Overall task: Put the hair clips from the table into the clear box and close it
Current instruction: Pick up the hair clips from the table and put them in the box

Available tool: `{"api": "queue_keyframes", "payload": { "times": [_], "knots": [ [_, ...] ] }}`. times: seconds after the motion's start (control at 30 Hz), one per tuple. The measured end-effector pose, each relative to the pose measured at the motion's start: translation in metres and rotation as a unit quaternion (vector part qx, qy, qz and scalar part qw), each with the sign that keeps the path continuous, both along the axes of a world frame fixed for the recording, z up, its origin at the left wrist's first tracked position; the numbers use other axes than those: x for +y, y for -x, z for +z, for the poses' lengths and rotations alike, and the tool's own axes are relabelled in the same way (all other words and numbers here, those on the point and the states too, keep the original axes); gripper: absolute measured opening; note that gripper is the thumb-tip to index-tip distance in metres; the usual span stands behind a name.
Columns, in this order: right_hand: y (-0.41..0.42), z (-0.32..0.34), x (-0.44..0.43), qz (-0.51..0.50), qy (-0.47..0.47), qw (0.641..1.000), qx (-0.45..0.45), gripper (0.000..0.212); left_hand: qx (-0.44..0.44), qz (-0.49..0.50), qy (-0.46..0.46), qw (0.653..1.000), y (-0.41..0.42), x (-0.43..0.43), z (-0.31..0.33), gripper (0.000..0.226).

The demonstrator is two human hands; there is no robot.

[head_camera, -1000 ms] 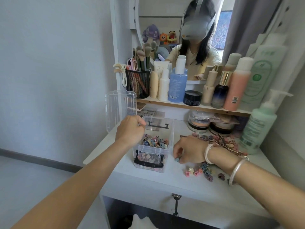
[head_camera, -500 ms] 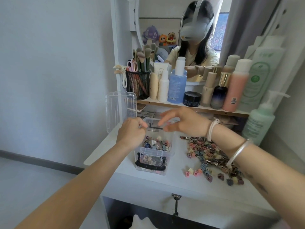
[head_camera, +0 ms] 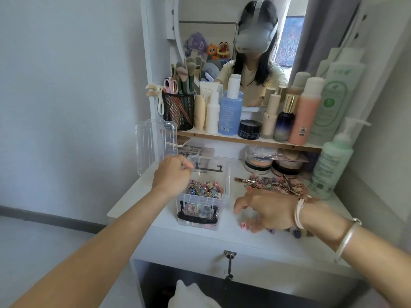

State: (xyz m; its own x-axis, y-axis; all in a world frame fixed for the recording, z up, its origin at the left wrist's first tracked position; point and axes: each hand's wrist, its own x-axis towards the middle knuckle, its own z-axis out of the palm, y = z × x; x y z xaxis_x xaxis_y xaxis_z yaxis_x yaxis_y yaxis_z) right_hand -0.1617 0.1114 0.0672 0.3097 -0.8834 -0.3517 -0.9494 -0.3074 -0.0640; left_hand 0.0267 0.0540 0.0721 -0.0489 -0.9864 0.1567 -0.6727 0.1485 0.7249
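Our left hand (head_camera: 172, 174) gripped the clear box (head_camera: 226, 185) rim; our blurred right hand (head_camera: 266, 210) hovered over hair clips (head_camera: 270, 184) on the table (head_camera: 144, 192), grasp unclear. Light, probably slippery: pinch across each body.

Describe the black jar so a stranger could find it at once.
Start at the wooden shelf under the mirror. In its row of bottles, look just right of the tall blue bottle. The black jar is the only short, squat tub there; its neighbours are all tall.

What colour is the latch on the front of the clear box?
Black. The head view shows the front latch on the clear box best.
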Motion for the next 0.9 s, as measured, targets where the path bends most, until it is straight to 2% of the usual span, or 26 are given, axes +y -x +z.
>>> {"api": "queue_keyframes", "payload": {
  "times": [0.13, 0.2, 0.33, 0.43, 0.5, 0.57, 0.7, 0.8, 0.83, 0.9],
  "knots": [
    [-0.004, -0.012, -0.003, 0.04, 0.025, 0.999, 0.013, 0.023, 0.014, -0.001, -0.008, 1.0, 0.0, 0.002, -0.001, 0.024],
    [-0.002, -0.016, -0.007, 0.039, 0.037, 0.999, -0.01, 0.016, 0.024, -0.001, -0.011, 1.0, 0.0, 0.002, -0.001, 0.024],
    [0.004, -0.012, -0.012, 0.035, 0.087, 0.994, -0.049, 0.015, 0.058, -0.006, -0.017, 0.998, 0.0, 0.002, -0.003, 0.023],
    [0.008, 0.014, -0.016, 0.008, 0.181, 0.975, -0.131, 0.015, 0.077, -0.007, -0.018, 0.997, 0.0, 0.001, -0.004, 0.024],
    [0.003, 0.035, -0.017, -0.007, 0.252, 0.944, -0.214, 0.013, 0.09, -0.005, -0.023, 0.996, 0.001, 0.001, -0.004, 0.025],
    [-0.01, 0.045, -0.02, -0.001, 0.282, 0.923, -0.261, 0.014, 0.101, -0.006, -0.028, 0.994, 0.003, 0.001, -0.005, 0.025],
    [-0.033, 0.042, -0.023, 0.02, 0.224, 0.948, -0.227, 0.034, 0.1, -0.012, -0.023, 0.995, 0.007, 0.003, -0.007, 0.024],
    [-0.014, 0.046, -0.021, -0.04, 0.244, 0.937, -0.245, 0.029, 0.1, -0.013, -0.022, 0.995, 0.006, 0.002, -0.009, 0.024],
    [-0.004, 0.045, -0.02, -0.058, 0.227, 0.945, -0.23, 0.024, 0.101, -0.012, -0.022, 0.995, 0.006, 0.001, -0.009, 0.025],
    [0.013, 0.035, -0.015, -0.093, 0.108, 0.975, -0.173, 0.022, 0.103, -0.009, -0.019, 0.994, 0.006, 0.001, -0.01, 0.025]
  ]
}}
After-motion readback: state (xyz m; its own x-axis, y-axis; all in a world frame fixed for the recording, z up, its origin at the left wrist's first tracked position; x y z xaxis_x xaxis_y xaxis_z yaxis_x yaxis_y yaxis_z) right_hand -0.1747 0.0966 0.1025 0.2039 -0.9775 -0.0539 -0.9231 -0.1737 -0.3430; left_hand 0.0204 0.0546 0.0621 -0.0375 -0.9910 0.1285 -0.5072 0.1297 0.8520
